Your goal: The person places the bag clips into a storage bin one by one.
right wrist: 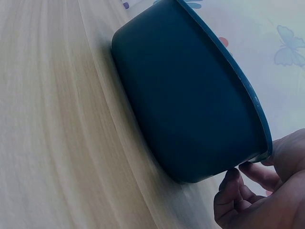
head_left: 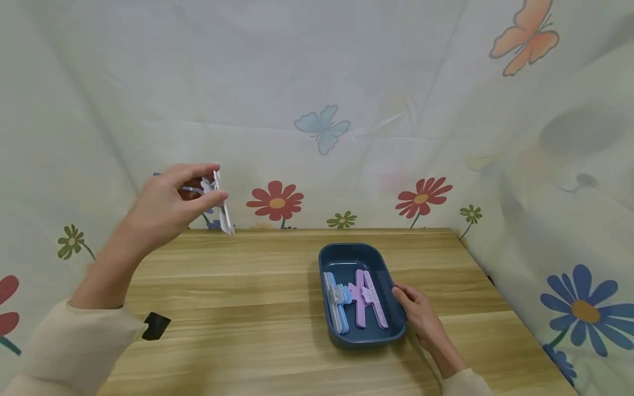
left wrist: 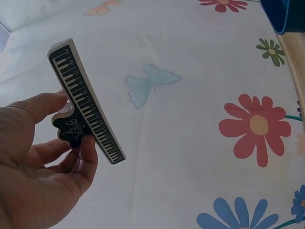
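My left hand [head_left: 165,206] is raised over the left of the table, pinching a music clip [left wrist: 90,105] between thumb and fingers. The clip has a black face with a piano-key pattern and a scalloped tab lettered "Music"; its pale edge faces the head view. On the right, my right hand [head_left: 421,316] grips the rim of a dark blue plastic tub [head_left: 350,254], thumb at the rim and fingers by the outer wall. Inside the tub lie a white clip [head_left: 334,311], a light blue clip [head_left: 344,318], a purple clip [head_left: 360,313] and a lilac clip [head_left: 378,308].
The tub stands on a wood-grain table [head_left: 247,297]. Behind and beside the table hangs a pale cloth [head_left: 238,82] printed with flowers and butterflies. A small black piece [head_left: 156,326] shows at the left sleeve's cuff.
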Demonstrator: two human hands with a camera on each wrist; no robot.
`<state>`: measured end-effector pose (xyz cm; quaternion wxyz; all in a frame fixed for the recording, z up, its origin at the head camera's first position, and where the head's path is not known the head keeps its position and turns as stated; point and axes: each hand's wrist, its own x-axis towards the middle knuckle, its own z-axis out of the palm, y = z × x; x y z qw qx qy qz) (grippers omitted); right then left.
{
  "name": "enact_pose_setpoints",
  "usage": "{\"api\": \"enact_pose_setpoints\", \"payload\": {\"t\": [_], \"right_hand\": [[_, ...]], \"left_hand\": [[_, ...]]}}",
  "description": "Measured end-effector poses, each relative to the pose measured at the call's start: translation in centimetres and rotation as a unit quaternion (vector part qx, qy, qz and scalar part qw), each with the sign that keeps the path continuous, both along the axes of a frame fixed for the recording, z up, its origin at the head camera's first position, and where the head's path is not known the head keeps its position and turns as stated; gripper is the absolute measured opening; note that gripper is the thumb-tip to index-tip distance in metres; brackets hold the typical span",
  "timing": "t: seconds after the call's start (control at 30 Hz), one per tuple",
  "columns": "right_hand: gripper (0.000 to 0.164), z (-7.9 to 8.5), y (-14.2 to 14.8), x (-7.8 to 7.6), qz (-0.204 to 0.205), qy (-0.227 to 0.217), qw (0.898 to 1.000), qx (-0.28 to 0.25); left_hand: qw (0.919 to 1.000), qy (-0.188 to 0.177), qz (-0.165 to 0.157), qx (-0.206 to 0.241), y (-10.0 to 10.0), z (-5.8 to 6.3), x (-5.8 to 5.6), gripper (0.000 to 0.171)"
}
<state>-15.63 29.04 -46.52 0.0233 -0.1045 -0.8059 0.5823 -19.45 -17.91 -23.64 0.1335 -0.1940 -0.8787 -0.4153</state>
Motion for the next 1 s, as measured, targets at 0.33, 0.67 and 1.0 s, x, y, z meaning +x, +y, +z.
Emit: {"api": "enact_pose_setpoints", "payload": {"t": [0.33,0.67,1.0], "right_hand": [[0.043,0.2,-0.2,0.2,0.002,0.004,1.0,0.002],[0.044,0.0,-0.1,0.2,0.007,0.004,1.0,-0.007],[0.044,-0.2,0.0,0.0,0.008,0.004,1.0,-0.004]], "left_hand": [[0.9991,-0.021,-0.038,0.003,3.2,-0.2,-0.4,0.059],[0.9962,-0.029,-0.079,0.021,7.0,-1.3,-0.9,0.056],[0.9947,-0.017,-0.099,0.019,10.0,-2.6,-1.5,0.053]]}}
